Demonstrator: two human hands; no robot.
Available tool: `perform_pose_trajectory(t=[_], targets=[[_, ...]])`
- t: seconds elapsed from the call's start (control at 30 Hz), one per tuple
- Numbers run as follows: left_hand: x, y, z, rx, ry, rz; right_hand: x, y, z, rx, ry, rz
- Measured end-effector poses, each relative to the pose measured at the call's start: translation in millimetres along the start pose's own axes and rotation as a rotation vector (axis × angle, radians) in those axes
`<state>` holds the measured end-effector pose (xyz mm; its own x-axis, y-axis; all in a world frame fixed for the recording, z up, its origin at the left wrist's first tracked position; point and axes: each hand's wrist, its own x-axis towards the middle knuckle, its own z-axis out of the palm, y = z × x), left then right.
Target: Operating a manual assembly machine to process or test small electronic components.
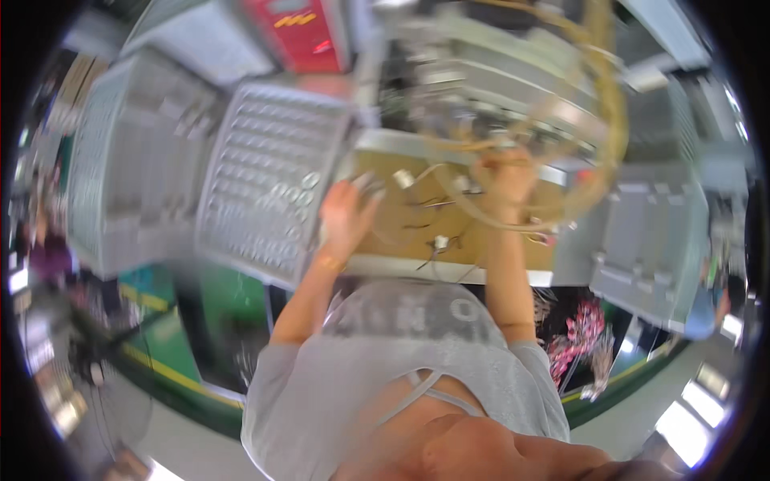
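My left hand (343,218) is over the left end of the brown work board (473,248), beside the grid tray (277,132). Its thumb and fingers curve around a small silvery patch that motion blur keeps me from naming. Farther right, my right hand (508,178) reaches to the front of the machine (521,88), its fingers curled and smeared at a small fitting. What they grip there cannot be made out. Between the hands, a white connector (403,179) and another white connector with dark wires (440,241) lie on the board.
Small round silvery parts (297,196) sit in the near part of the tray. A loop of yellowish tubing (613,120) hangs around my right hand. Grey bins stand at the far left (152,160) and right (650,240). Behind the tray is a red panel (301,36).
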<state>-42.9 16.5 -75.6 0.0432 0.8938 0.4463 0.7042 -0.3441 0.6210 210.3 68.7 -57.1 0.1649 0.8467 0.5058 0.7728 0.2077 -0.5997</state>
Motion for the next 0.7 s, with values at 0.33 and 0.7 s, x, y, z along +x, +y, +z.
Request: perform_pose_trajectory(t=[0.33,0.7], targets=[[15.4,-23.8,12.0,0.069,0.193,-0.115,20.4,-43.2,12.8,1.069,0.284,0.811],[-17.1,-102.9,-90.9,0.570,-0.018,-0.593,-41.1,-69.1,-75.2,0.116,0.017,0.177]])
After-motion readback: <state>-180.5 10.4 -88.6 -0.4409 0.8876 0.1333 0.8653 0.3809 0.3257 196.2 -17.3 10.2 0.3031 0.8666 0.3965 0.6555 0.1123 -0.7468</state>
